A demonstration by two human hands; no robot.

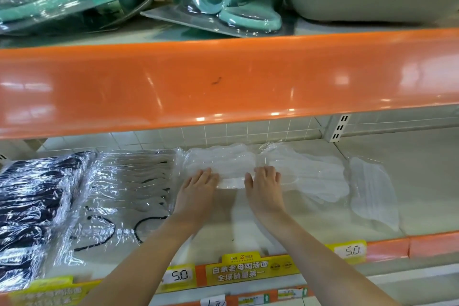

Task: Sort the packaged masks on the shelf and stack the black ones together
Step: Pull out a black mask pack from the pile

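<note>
Masks in white packs (pixel 223 169) lie mid-shelf, right of the black stack (pixel 37 206). Your left hand (pixel 198 182) and right hand (pixel 264 182) press flat, fingers straight. Light, floppy, slippery film: likely best lifted by the edges.

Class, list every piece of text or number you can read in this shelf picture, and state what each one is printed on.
"5.0" – left price tag on the shelf edge.
"5.0" – right price tag on the shelf edge.
"白象老母鸡汤面 全球销量第一" – orange and yellow shelf strip.
Lower tags and the bottom-left yellow strip: too blurred to read.
</note>
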